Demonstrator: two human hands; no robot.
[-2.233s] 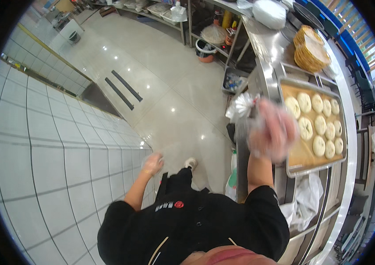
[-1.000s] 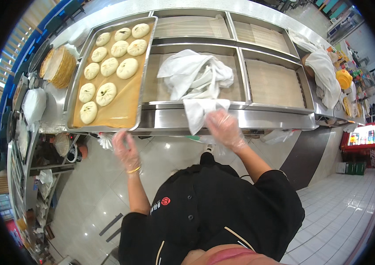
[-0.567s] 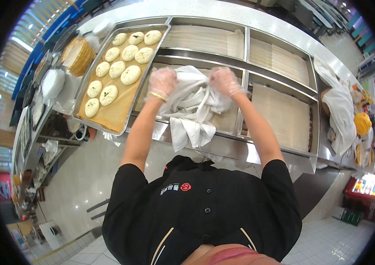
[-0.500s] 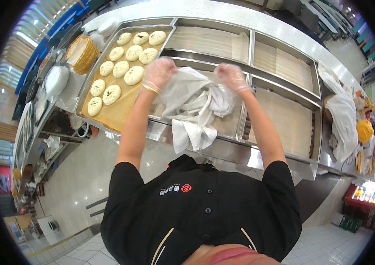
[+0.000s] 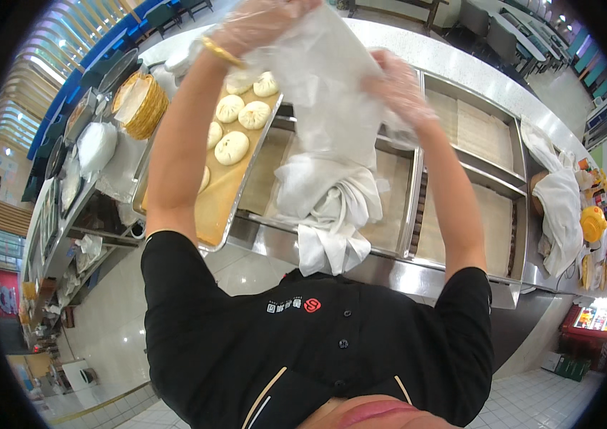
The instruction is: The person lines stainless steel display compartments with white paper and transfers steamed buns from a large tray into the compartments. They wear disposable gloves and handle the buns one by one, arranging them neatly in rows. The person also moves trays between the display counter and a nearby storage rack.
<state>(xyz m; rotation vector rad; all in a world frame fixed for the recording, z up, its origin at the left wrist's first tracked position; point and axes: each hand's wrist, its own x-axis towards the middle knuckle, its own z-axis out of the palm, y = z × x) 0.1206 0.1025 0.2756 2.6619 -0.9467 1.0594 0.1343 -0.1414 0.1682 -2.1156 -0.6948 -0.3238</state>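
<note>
A white cloth (image 5: pixel 335 100) hangs stretched between my raised hands, slightly blurred by motion. Its lower part lies in a crumpled heap over a lined metal tray, and one corner droops over the counter's near edge. My left hand (image 5: pixel 264 27), in a clear plastic glove, is closed on the cloth's upper end near the top of the view. Lower and to the right, my right hand (image 5: pixel 400 89), gloved too, is closed on the cloth's side edge. Pleated steamed buns (image 5: pixel 232 148) rest on a brown-lined baking tray (image 5: pixel 216 222), partly hidden by my left arm.
More lined trays (image 5: pixel 464 222) sit in the counter on the right. Beyond them lies another white cloth (image 5: pixel 559 207) beside a yellow object (image 5: pixel 593 224). A wicker basket (image 5: pixel 147 107) and a white plastic bag (image 5: pixel 96 148) stand on the left. A pale counter ledge (image 5: pixel 446 53) runs behind.
Both hands have risen, the left farther up and away, pulling part of the cloth up from the bunched heap into a stretched sheet. My left arm now covers more of the buns.
</note>
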